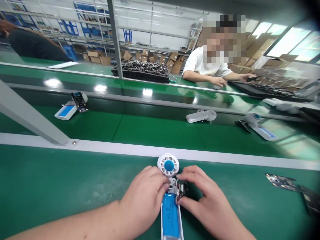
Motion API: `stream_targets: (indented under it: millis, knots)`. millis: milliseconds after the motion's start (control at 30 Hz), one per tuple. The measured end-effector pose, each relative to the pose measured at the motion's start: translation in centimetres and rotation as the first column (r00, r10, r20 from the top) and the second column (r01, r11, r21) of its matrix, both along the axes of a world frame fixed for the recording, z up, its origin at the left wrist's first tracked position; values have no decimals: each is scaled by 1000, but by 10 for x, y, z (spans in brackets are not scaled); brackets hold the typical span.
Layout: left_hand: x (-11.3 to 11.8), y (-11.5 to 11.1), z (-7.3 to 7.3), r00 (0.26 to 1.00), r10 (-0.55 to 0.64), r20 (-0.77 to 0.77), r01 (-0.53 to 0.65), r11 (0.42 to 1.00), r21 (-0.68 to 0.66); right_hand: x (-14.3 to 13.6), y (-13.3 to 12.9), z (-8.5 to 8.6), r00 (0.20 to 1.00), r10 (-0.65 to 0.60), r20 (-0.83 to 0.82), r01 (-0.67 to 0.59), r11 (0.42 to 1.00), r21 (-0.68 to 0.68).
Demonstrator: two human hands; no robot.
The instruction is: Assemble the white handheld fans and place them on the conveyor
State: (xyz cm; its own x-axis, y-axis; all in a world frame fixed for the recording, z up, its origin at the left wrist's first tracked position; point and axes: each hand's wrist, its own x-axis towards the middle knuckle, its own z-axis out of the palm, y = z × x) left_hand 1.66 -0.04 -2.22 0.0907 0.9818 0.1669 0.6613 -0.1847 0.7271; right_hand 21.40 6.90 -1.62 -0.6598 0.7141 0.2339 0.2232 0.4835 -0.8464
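A white handheld fan (168,164) lies on the green bench with its handle shell pointing toward me. Inside the uncovered handle sits a blue battery (171,216). My left hand (147,193) is closed on the fan's neck from the left, fingertips pressed at the joint. On the other side, my right hand (206,200) pinches a small dark circuit board (182,189) between thumb and fingers, close against the neck. Part of the neck and the board's inner edge are hidden by my fingers.
Several part-built fans (66,110) lie on the green conveyor beyond a white rail (125,147). Loose circuit boards (282,182) rest at the right of my bench. A slanting metal post (32,113) stands left. A co-worker (207,68) sits opposite beside a black tray of parts.
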Motion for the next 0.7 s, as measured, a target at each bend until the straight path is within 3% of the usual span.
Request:
stream_targets:
  millis: [167, 467, 700]
  knots:
    - [3, 0, 3, 995, -19, -102, 19, 1000, -1, 0, -1, 3, 1000, 16, -9, -16, 1000, -27]
    - [-1, 2, 3, 988, 34, 150, -14, 992, -128, -2, -5, 3, 1000, 2, -23, -2, 999, 33]
    - [-1, -3, 2, 991, -30, 128, 35, 999, -37, -2, -8, 7, 999, 45, -8, -45, 999, -1]
